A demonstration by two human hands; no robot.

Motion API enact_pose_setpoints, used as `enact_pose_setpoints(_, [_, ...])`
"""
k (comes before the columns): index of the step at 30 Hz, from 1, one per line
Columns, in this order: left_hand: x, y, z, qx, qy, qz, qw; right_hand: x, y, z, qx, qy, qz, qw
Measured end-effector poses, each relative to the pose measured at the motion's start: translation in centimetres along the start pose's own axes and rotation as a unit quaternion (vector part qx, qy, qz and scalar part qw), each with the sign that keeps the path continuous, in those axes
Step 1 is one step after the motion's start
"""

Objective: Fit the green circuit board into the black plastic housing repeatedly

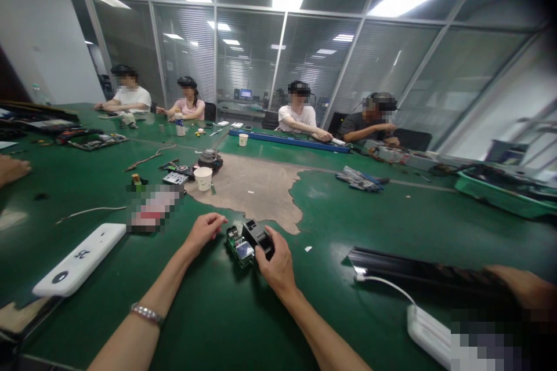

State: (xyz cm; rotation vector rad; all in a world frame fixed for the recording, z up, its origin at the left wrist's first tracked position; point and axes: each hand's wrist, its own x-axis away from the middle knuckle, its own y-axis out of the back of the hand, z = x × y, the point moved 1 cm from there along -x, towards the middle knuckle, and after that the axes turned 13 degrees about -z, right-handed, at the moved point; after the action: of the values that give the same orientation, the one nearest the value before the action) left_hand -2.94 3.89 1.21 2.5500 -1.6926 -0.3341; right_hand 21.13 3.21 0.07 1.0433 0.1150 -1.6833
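Observation:
My right hand (277,259) grips a small black plastic housing (257,234) with slots in its face, thumb on the near side and fingers over the far edge. Against the housing's left side is a green circuit board (239,248) with a shiny silver-grey part on it; whether the two are still joined I cannot tell. Just left of the board, my left hand (206,231) is closed with its fingertips pressed together. What is in that pinch, if anything, is too small to make out. A metal bracelet (147,313) circles my left wrist.
Beyond my hands lie a brown sheet (256,185) and a paper cup (203,178). A white device (82,258) lies left. At right, another person's hand (517,284) is by a long black part (418,266). Gloves (361,178) and a green basket (500,194) sit farther off.

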Motion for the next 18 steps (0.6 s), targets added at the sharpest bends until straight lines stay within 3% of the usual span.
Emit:
enact_pose_setpoints(6, [-0.1,0.0,0.2,-0.001,-0.001,0.005,1.000,0.0,-0.4,-0.2,-0.013,0.032,0.050,0.998])
enact_pose_setpoints(14, [-0.3,-0.1,0.1,0.007,0.003,-0.006,1.000,-0.8,0.5,-0.8,-0.064,-0.100,0.010,0.993])
enact_pose_setpoints(18, [-0.4,-0.1,0.2,0.007,-0.001,0.002,1.000,-1.9,0.9,1.6,-0.089,-0.102,0.010,0.991])
